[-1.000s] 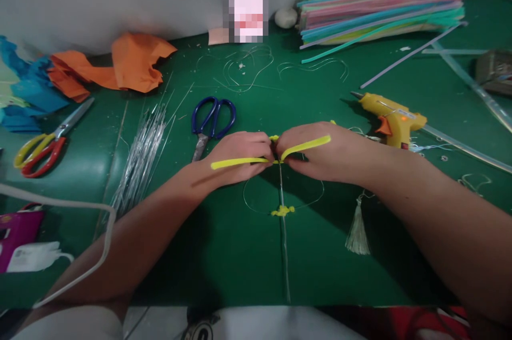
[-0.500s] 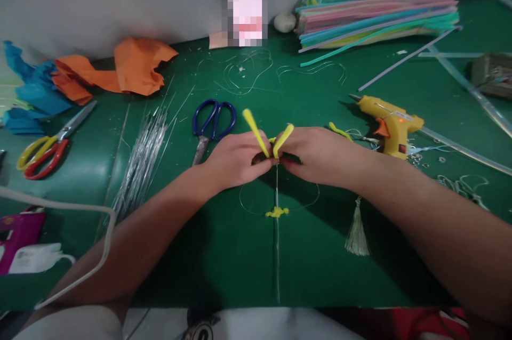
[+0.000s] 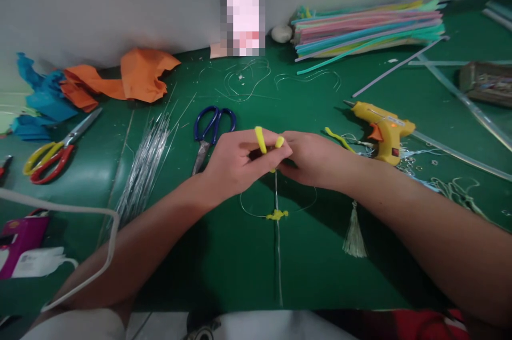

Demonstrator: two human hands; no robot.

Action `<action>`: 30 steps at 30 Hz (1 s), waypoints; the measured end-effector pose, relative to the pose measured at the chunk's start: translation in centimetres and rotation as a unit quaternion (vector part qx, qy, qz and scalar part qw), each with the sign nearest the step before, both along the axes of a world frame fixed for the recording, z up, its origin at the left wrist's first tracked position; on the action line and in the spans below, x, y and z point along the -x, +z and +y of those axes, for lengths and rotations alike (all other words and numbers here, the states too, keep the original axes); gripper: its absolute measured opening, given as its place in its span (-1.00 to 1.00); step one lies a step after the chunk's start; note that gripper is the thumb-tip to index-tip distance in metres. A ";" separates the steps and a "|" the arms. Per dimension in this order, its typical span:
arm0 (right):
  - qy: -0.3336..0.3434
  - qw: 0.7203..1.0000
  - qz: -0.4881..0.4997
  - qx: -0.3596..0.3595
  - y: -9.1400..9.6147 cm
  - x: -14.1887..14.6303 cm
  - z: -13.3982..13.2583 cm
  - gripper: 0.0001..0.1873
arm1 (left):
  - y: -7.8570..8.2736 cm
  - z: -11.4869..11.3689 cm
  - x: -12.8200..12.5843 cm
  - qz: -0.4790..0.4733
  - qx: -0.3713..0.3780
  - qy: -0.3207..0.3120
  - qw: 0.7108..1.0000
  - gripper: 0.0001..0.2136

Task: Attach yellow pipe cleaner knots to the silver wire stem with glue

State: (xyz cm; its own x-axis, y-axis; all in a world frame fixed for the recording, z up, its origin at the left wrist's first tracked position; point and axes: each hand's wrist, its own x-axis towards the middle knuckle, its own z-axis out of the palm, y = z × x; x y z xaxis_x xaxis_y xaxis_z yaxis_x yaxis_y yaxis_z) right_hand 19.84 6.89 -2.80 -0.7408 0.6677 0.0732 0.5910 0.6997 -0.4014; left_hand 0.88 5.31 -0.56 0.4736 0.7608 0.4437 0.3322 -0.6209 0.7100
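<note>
Close together over the middle of the table, my left hand [image 3: 244, 161] and my right hand [image 3: 310, 156] are both closed on a yellow pipe cleaner [image 3: 260, 140]. Two of its ends poke up by my left thumb and fingers; the rest is hidden between the hands. Below them a thin clear wire stem [image 3: 279, 260] runs down toward the table's front edge. A small twisted yellow piece [image 3: 277, 215] sits around it, and a fine wire loop curves out to both sides. Under my right forearm lies a pale tassel [image 3: 354, 233].
Blue-handled scissors [image 3: 208, 124], a bundle of clear wires [image 3: 146, 161] and red-yellow scissors [image 3: 54, 156] lie left. A yellow glue gun [image 3: 386, 127] rests right, near small rings and cords. Pipe cleaners [image 3: 368, 31] are bundled behind. A white cable [image 3: 108, 244] crosses near my left arm.
My left thumb and fingers have moved right over the yellow pipe cleaner, nearer my right hand. Its right-hand end now shows much shorter, and the two ends stand closer together.
</note>
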 end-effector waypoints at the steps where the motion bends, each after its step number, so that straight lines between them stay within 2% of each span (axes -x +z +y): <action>1: -0.001 1.000 -0.005 0.006 0.0 0.0 0.0 -0.82 | 0.3 -0.1 0.0 -0.001 -0.001 0.004 1.000 -0.86; 7: 0.007 0.999 -0.028 0.026 0.6 0.0 0.1 -0.88 | 1.4 -0.3 0.3 0.025 0.011 0.041 0.999 -0.77; 11: 0.011 0.999 -0.036 0.022 0.4 -0.1 0.1 -0.89 | 1.5 -0.2 0.2 0.025 0.003 0.046 0.999 -0.79; 14: 0.006 1.000 -0.023 0.014 0.0 0.0 0.2 -0.84 | 1.3 0.1 0.1 0.036 0.007 -0.002 0.999 -0.91; 18: 0.013 1.000 -0.016 0.011 -0.1 0.1 0.2 -0.81 | 0.7 0.8 0.7 0.156 0.046 -0.101 0.981 -0.89; 23: 0.020 0.998 -0.051 0.036 0.5 0.0 0.3 -0.80 | -0.8 1.7 1.7 0.246 0.048 -0.113 0.961 -0.88; 30: 0.019 0.996 -0.065 0.061 1.0 -0.4 0.4 -0.82 | -2.0 2.5 2.1 0.232 0.028 -0.163 0.959 -0.85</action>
